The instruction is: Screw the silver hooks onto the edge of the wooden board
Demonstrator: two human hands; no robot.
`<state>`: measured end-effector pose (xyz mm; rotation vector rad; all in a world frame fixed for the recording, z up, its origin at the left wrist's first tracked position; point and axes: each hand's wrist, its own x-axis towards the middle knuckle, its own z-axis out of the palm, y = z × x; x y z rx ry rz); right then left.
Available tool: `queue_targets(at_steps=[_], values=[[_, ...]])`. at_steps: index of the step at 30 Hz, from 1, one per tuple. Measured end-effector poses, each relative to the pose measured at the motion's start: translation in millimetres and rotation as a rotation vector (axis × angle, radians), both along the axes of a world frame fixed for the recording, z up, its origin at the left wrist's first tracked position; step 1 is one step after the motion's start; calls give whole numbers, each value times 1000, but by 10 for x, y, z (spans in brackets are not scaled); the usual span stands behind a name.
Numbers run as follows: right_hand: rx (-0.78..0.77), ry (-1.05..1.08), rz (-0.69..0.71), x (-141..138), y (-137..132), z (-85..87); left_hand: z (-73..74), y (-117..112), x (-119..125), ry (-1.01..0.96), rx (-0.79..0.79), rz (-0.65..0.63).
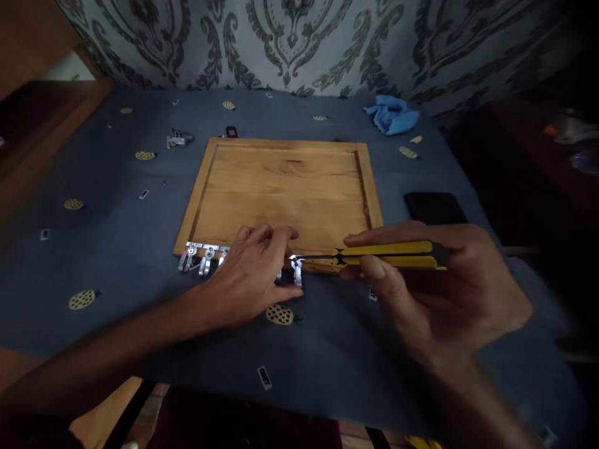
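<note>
A wooden framed panel [285,193] lies flat on the table, with silver metal hooks [210,254] in a row along its near edge. My left hand [248,271] rests over that edge, covering part of the row. Its thumb and index finger curl around a metal hook [297,268] near the row's right end. In my right hand [449,293] is a screwdriver [384,254] with a yellow and black handle, gripped between thumb and fingers. The shaft points left, and its tip meets the top of that same hook.
Loose metal hooks [178,139] lie beyond the panel's left side. A crumpled blue cloth [392,115] sits at the back right, and a dark flat object [435,207] is right of the panel. The blue tablecloth [116,249] bears pineapple prints. Behind hangs a patterned curtain [299,43].
</note>
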<state>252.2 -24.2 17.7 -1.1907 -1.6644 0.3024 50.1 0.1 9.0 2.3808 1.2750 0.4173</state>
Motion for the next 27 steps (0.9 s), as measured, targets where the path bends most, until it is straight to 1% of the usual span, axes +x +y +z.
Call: queue_targets(at_steps=[3,5,7,10,12,14,19,25,27], values=[[8,198,73,-87,9,38,10,-3,8,-1,-10,6],[-60,323,116,-127,11,67,13,-2,12,0,-15,9],[-114,382,166,-136,12,89,14,0,13,8,-20,10],[-184,377,237,-111,9,107,15,4,10,20,-29,9],[-219,369,252,-97,9,115,16,5,6,30,-35,4],[-223,361,240,-94,11,121,18,6,2,37,-39,-1],[-128,312,190,-108,24,121,32,12,7,28,-48,-7],[-195,358,156,-100,26,120,45,8,19,35,-58,-1],[-209,358,168,-90,25,123,45,5,19,35,-57,1]])
